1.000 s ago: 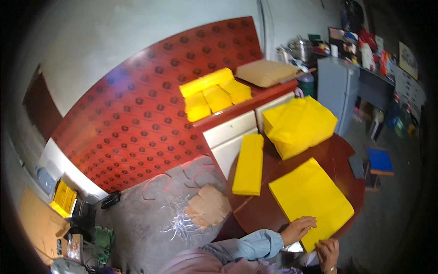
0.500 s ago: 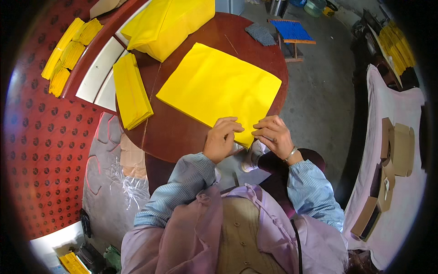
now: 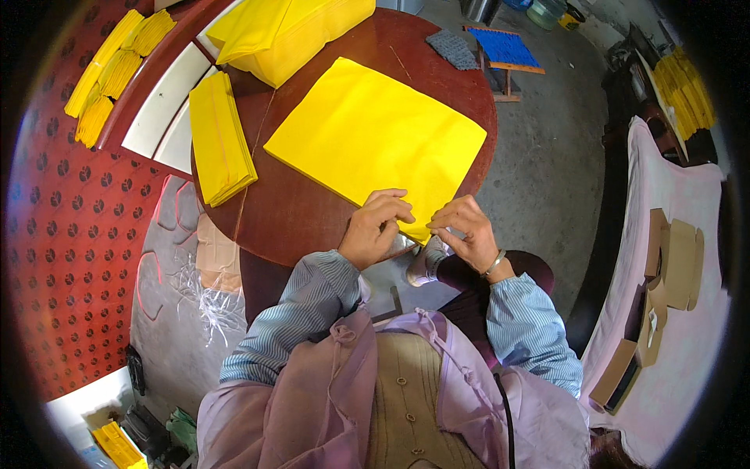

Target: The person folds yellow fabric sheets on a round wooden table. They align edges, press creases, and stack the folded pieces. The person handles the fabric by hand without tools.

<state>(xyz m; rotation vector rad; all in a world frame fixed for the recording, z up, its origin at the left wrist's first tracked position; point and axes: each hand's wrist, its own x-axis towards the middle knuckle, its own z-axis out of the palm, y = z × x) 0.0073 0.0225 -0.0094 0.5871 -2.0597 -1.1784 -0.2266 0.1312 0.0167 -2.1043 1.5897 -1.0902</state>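
Observation:
A flat stack of yellow cloth sheets (image 3: 383,129), perhaps folded bags, lies at a slant on the round reddish-brown table (image 3: 312,227). At its near corner, which juts past the table's edge, my right hand (image 3: 466,234) pinches the cloth between thumb and fingers. My left hand (image 3: 377,228) rests by the near edge just left of that corner, fingers bent and thumb held apart, with nothing seen in it. Farther left lies a narrow folded yellow bundle (image 3: 221,141). Behind it stands a large yellow cloth bag (image 3: 293,39).
A grey cloth (image 3: 453,51) lies at the table's far right edge, beside a blue-topped folding stool (image 3: 504,51). To the right, opened cardboard boxes (image 3: 676,266) rest on a pale draped cloth. Yellow bundles (image 3: 117,74) sit on the red patterned surface at left.
The view has shifted slightly. My right hand's fingers have drawn closer together at the stack's near corner, while my left hand stays beside it.

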